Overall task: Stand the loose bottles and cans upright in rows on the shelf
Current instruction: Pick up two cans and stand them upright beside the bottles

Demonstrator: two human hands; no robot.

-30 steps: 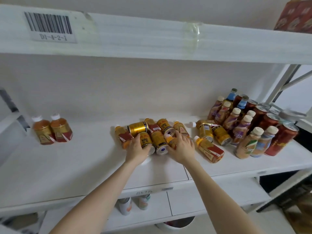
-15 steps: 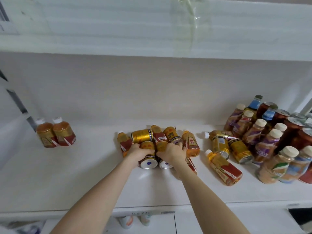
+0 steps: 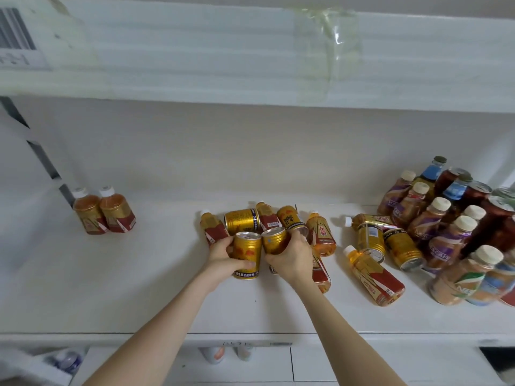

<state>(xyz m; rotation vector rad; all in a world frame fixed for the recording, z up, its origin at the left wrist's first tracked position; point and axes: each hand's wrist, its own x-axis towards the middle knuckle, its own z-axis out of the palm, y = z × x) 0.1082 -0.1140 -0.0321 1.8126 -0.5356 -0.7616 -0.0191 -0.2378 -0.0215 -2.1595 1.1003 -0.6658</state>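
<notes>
My left hand [image 3: 223, 260] grips a gold can [image 3: 246, 254], held upright just above the white shelf [image 3: 111, 288]. My right hand [image 3: 292, 259] grips a second gold can [image 3: 273, 240], tilted beside the first. Behind them lies a loose pile: a gold can on its side [image 3: 242, 220], another gold can [image 3: 289, 217] and several amber tea bottles [image 3: 320, 232]. More fallen gold cans [image 3: 401, 247] and a tea bottle [image 3: 373, 277] lie to the right. Two tea bottles [image 3: 104, 210] stand upright at the far left.
A dense group of upright coffee bottles, blue-labelled bottles and dark red cans [image 3: 457, 218] fills the shelf's right end. An upper shelf board [image 3: 250, 59] overhangs close above. A lower shelf with a few bottles [image 3: 214, 355] shows under the front edge.
Both hands have lifted a gold can each out of the pile, turning them from lying to nearly upright. The camera has moved closer and lower.
</notes>
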